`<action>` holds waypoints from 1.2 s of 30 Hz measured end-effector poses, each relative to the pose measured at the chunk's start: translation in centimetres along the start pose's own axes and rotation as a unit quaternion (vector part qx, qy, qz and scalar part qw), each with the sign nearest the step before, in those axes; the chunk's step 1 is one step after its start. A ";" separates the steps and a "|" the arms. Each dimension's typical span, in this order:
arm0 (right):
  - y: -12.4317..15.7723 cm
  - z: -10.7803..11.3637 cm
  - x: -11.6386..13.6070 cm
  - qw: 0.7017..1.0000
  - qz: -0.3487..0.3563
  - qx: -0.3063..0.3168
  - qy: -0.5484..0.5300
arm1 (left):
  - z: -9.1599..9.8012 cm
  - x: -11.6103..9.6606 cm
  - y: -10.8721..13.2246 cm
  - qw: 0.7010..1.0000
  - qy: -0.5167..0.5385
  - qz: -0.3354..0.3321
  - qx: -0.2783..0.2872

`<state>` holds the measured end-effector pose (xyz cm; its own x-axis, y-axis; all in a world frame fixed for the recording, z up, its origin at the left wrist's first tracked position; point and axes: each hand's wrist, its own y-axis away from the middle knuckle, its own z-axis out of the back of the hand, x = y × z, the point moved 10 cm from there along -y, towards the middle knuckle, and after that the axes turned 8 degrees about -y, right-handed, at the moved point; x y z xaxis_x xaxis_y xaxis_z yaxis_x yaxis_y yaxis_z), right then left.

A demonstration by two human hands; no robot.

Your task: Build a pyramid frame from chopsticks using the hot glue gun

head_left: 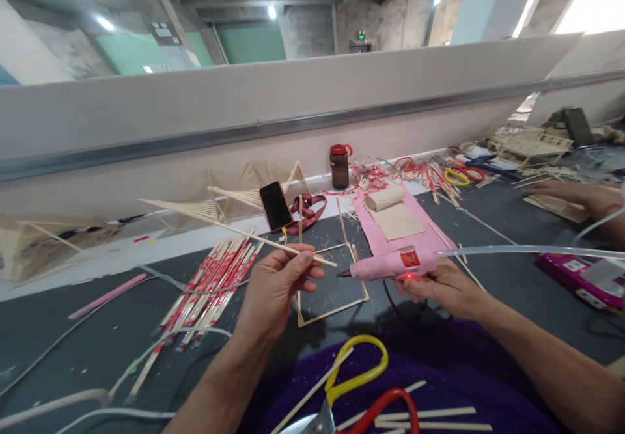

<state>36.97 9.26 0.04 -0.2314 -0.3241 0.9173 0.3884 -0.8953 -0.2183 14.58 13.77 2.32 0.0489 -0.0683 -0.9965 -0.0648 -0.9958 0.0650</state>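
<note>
Between thumb and fingers, my left hand pinches a thin wooden stick that slants up to the left. My right hand is wrapped round a pink glue gun, its red light lit and a clear glue stick trailing from the back. The dark nozzle points at the near end of the wooden stick, a small gap apart. Below and behind both hands, a frame of joined sticks sits on the dark table. Scissors with one yellow and one red handle lie on my purple-covered lap among loose sticks.
Wrapped bundles of sticks lie at left, near cables. Stick models, a phone and a bottle line the partition. Pink paper lies behind the glue gun. Another person's hand rests at right, near a purple box.
</note>
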 end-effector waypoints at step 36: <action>-4.2 12.0 -11.9 0.950 -0.179 -0.244 -0.079 | 0.9 -2.1 0.7 0.998 -0.021 -0.014 -0.060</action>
<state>48.80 20.53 -6.00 -0.1186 0.0438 0.9920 -0.1582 -0.9871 0.0247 13.54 13.31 4.38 0.0068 -0.0405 -0.9992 0.0559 -0.9976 0.0409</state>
